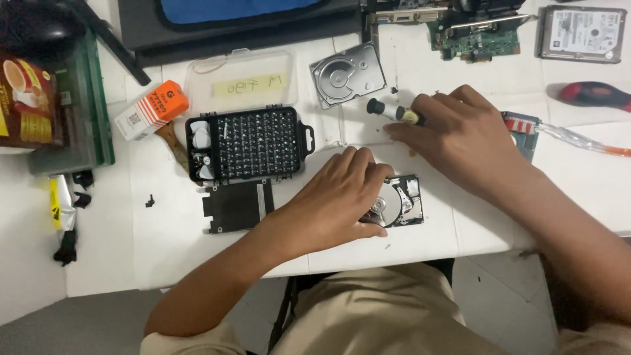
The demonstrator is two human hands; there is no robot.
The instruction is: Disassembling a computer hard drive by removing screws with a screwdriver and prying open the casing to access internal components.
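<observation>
On the white bench [164, 250], an orange and white box [151, 110] lies at the left beside a black case of screwdriver bits [250, 144], with a flat black plate [238, 205] just below it. The left hand [335, 197] rests spread over an opened hard drive [397, 202], fingers loose, its grip clasping nothing. Further right, the right hand [460, 135] has its grip closed on a small black and yellow screwdriver [393, 112], just below a silver drive cover [347, 74]

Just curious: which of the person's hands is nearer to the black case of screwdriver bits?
Left. The left hand rests on the opened hard drive, just right of the bit case. The right hand, holding a screwdriver, is farther right.
</observation>
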